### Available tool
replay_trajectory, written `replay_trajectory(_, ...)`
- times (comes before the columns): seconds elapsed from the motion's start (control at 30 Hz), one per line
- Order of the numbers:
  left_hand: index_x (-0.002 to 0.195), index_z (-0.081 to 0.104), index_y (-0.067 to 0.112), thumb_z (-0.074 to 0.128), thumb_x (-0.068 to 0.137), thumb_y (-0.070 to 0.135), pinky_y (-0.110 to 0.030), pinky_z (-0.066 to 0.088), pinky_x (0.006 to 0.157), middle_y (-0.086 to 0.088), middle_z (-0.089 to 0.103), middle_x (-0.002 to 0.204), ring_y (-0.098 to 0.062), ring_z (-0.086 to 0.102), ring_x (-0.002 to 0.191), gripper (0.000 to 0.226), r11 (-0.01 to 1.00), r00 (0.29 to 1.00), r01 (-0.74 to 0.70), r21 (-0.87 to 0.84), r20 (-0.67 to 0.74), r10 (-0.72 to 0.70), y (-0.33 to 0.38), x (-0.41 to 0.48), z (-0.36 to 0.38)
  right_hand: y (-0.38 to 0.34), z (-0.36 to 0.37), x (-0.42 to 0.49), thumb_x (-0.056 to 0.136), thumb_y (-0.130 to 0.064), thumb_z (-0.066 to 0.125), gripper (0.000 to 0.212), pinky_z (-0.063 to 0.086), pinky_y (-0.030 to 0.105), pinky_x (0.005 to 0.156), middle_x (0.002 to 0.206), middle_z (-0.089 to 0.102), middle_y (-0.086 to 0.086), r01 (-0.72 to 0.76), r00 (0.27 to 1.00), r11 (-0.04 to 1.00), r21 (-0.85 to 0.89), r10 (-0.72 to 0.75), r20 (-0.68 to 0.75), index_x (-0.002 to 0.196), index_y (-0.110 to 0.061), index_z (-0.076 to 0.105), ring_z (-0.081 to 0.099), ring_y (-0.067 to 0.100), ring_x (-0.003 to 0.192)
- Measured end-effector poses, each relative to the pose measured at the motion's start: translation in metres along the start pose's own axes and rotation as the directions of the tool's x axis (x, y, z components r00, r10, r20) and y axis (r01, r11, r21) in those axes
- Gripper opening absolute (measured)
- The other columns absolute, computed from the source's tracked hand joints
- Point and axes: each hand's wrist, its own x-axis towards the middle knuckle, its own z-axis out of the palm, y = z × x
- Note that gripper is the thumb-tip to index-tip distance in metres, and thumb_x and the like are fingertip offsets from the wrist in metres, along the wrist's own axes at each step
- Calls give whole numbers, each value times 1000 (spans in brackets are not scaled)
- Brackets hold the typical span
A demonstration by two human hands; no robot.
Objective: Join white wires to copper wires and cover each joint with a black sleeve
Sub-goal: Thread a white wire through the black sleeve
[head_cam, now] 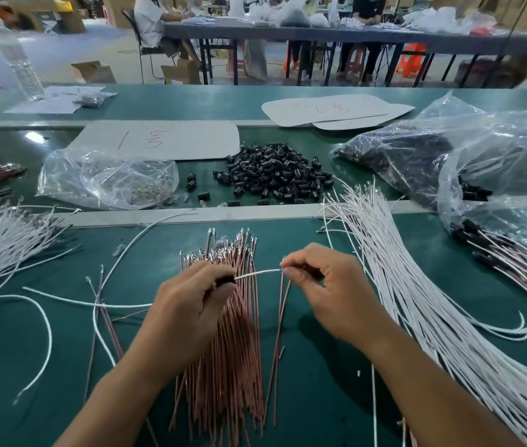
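Note:
My left hand pinches a black sleeve, from which a short stretch of white wire runs to the right. My right hand pinches the other end of that white wire together with two copper wires that hang down from its fingers. Both hands hover over a thick bundle of copper wires lying on the green table. A pile of loose black sleeves sits further back in the middle.
A large fan of white wires lies at the right, another white bundle at the left. Clear plastic bags stand behind. Finished wires with sleeves rest at the far right. People sit at a far table.

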Motion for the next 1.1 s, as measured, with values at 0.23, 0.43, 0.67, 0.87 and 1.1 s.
replay_trajectory(0.23, 111, 70, 16, 61, 93, 19, -23, 49, 74, 10, 66, 94, -2, 60, 82, 21, 999, 998, -51, -12, 46, 52, 11, -2, 16, -10, 22, -7, 93, -11, 72, 17, 50, 19, 77, 90, 67, -11, 73, 993, 994, 86, -81, 91, 109, -16, 72, 64, 9, 81)
replay_trajectory(0.43, 111, 67, 23, 62, 94, 19, -23, 51, 72, 15, 67, 92, -7, 65, 84, 18, 993, 999, -37, -115, -15, 36, 12, -4, 15, -8, 27, -8, 94, -18, 73, 12, 54, 30, 71, 83, 70, 0, -233, 969, 913, 335, 186, 165, 104, -24, 74, 60, 10, 71)
replay_trajectory(0.67, 98, 65, 23, 61, 94, 28, -13, 45, 62, 15, 63, 81, -5, 61, 70, 8, 988, 1000, -19, -153, -28, 15, 17, -4, 15, -10, 26, -10, 95, -17, 71, 2, 51, 41, 66, 73, 66, 3, -223, 967, 894, 388, 153, 203, 93, -17, 73, 55, 11, 67)
replay_trajectory(0.87, 97, 67, 22, 66, 91, 21, -14, 44, 66, 17, 62, 83, -7, 61, 75, 6, 990, 1000, -29, -138, -8, 28, 16, -3, 14, -10, 24, -12, 95, -16, 70, 9, 47, 32, 62, 69, 61, -4, -211, 971, 900, 381, 149, 185, 85, -16, 70, 52, 12, 64)
replay_trajectory(1.1, 93, 64, 22, 60, 92, 20, -11, 40, 70, 18, 58, 84, -2, 57, 79, 5, 994, 999, 40, -105, -29, -43, 15, -3, 22, -10, -1, 10, 96, -35, 67, 23, 42, 32, 57, 61, 54, 1, -263, 909, 960, 99, 212, 360, 78, -21, 68, 45, 9, 56)
